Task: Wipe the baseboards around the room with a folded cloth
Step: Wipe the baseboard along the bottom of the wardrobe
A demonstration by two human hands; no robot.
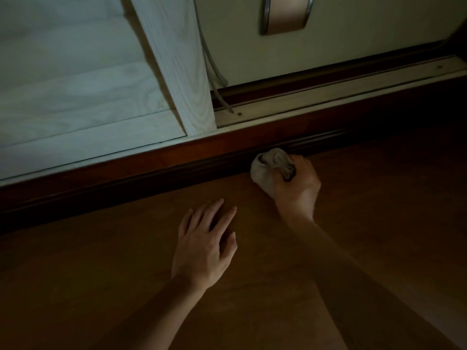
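Cloth (266, 164): pale grey-beige, bunched rather than neatly folded, pressed against the lower moulding of the baseboard where it meets the floor, right of centre in the view.

Right hand (298, 181): grip closed round the cloth, fingers curled over its near side, knuckles toward the camera; bare forearm runs back to the lower right.

Baseboard (141, 176): dark reddish-brown wood with a stepped profile, crossing the view on a slant from lower left to upper right.

Left hand (204, 245): grip wide and holding nothing, palm down on the floor with fingers spread and straight, well apart from the cloth and short of the baseboard.

Floor (384, 223): brown wood, dimly lit.

Sliding track (328, 88): pale metal channel with visible screws, lying just above the baseboard on the right.

White door panel (182, 61): wood-grained upright standing in the track, with paler slatted panelling to its left.

Grey cables (214, 74): two, running down beside the panel into the track.

Cream door (353, 39): behind the track, carrying a recessed metallic handle (285, 13).
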